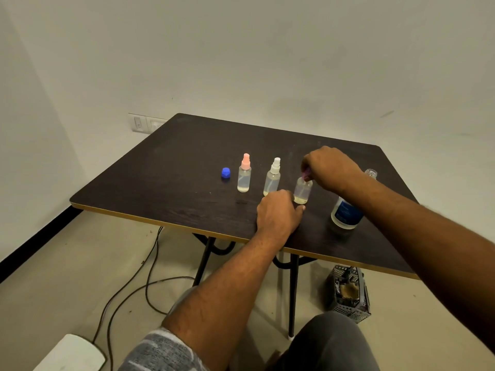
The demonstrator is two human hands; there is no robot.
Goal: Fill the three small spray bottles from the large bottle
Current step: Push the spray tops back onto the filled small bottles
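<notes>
Head view: right of centre on the dark worktop (166,167), the right hand (332,167) pinches a purple spray top (307,172), mostly hidden by its fingers, at the neck of the third small bottle (303,190). The left hand (278,212) sits at that bottle's base, and I cannot tell whether it grips. The pink-topped bottle (244,178) and the white-topped bottle (273,178) stand to the left. The right forearm covers much of the large bottle (347,214).

Dark wooden desk (174,167) with a pale edge, across the middle of the frame, standing on it in a row from left to right, blue cap (225,173), pink-topped spray bottle (244,178), white-topped spray bottle (272,180), purple-topped spray bottle (303,190), uncapped large bottle (345,212) at right, all bottles upright
</notes>
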